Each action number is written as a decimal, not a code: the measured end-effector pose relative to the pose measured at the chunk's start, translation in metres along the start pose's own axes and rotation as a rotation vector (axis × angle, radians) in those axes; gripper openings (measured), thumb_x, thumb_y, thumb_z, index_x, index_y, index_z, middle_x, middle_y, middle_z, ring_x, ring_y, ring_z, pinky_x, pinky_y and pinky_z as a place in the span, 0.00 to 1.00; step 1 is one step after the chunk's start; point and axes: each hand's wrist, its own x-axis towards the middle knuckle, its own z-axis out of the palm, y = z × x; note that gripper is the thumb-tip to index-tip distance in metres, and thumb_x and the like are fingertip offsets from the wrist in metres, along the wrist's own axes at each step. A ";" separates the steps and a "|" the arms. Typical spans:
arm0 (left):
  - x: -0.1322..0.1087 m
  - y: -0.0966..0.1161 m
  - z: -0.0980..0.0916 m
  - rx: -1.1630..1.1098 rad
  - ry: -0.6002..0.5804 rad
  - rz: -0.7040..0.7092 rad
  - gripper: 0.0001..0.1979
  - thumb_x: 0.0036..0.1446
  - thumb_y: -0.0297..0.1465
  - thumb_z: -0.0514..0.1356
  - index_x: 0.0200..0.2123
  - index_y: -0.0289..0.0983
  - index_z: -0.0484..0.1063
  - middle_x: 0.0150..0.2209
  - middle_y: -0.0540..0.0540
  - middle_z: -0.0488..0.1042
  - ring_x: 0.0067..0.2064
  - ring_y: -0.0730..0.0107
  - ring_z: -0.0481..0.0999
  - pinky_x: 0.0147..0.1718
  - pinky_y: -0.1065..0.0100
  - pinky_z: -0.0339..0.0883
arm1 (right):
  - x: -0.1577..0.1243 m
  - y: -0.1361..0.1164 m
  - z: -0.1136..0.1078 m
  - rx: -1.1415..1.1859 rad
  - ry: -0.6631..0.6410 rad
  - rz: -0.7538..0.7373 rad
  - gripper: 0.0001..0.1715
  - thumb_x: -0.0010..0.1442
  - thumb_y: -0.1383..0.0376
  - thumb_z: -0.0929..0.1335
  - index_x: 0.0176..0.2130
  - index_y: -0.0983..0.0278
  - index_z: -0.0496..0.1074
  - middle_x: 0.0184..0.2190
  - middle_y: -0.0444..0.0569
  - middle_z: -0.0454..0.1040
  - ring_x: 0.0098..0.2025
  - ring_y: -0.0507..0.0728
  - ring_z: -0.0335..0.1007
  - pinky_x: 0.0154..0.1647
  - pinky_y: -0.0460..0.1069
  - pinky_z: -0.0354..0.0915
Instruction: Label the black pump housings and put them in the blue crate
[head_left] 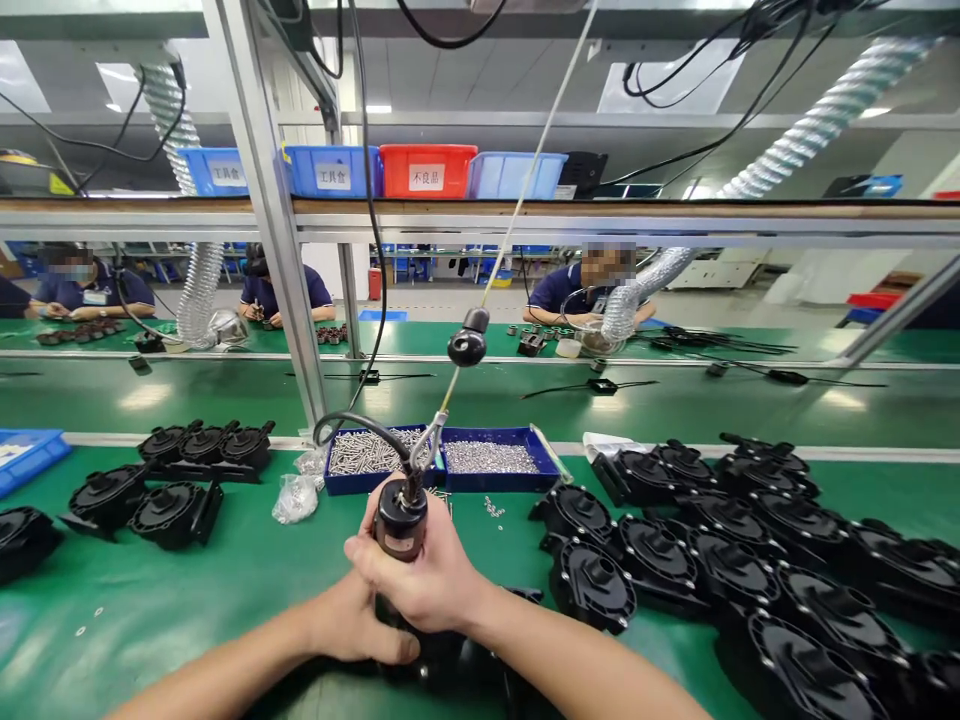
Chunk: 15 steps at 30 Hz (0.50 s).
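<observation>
A black electric screwdriver [400, 520] hangs upright from a cord and spring clip in front of me. My right hand [439, 575] is wrapped round its upper body, thumb across the near side. Lower down, my left hand [349, 615] closes about the tool's lower part, its thumb pointing right; its other fingers are mostly hidden. Beneath both hands lies a black round housing [442, 657], largely covered by my hands and forearms. The screwdriver's tip is out of sight.
Behind the hands stand blue trays of screws [367, 487] and small nuts [544, 480]. Black housings crowd the right [656, 555], and several more sit at left [176, 515]. A plastic bag [296, 497] lies near the trays. A metal post [266, 200] rises behind; co-workers sit across the bench.
</observation>
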 end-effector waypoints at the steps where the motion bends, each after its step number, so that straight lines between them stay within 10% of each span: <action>1: 0.002 -0.005 0.000 0.013 -0.021 -0.006 0.16 0.44 0.29 0.69 0.40 0.35 0.79 0.35 0.46 0.78 0.44 0.52 0.77 0.46 0.61 0.76 | 0.001 0.000 0.001 0.001 0.007 -0.005 0.12 0.55 0.66 0.74 0.32 0.61 0.66 0.25 0.39 0.64 0.24 0.51 0.58 0.23 0.46 0.57; 8: 0.005 -0.025 0.008 0.029 -0.007 -0.054 0.24 0.47 0.29 0.63 0.50 0.33 0.77 0.48 0.42 0.79 0.49 0.48 0.76 0.49 0.59 0.75 | 0.003 0.005 0.007 0.187 -0.051 0.135 0.19 0.53 0.65 0.77 0.37 0.60 0.65 0.25 0.39 0.69 0.25 0.54 0.70 0.28 0.47 0.66; 15: 0.005 -0.016 0.014 -0.023 -0.012 0.010 0.07 0.50 0.30 0.63 0.33 0.36 0.77 0.36 0.43 0.78 0.52 0.47 0.74 0.55 0.55 0.73 | 0.003 0.000 0.011 0.052 0.066 0.009 0.16 0.56 0.63 0.74 0.33 0.59 0.61 0.24 0.37 0.59 0.24 0.50 0.52 0.22 0.46 0.53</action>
